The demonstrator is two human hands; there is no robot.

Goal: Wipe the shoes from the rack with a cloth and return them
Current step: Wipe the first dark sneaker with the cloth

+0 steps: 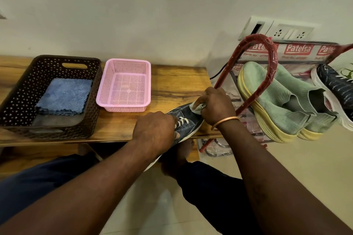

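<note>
Denim shoe (188,122) sits on wooden bench (172,82) against cream wall (152,15), floor (305,158) seemingly tiled.

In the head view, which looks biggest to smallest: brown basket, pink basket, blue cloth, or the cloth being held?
1. brown basket
2. pink basket
3. blue cloth, only slightly smaller
4. pale cloth, mostly hidden inside the right hand

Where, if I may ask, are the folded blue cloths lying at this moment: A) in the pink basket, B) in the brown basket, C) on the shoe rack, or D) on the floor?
B: the folded blue cloths lie on the bottom of the brown basket, which stands to the left of the pink basket.
</note>
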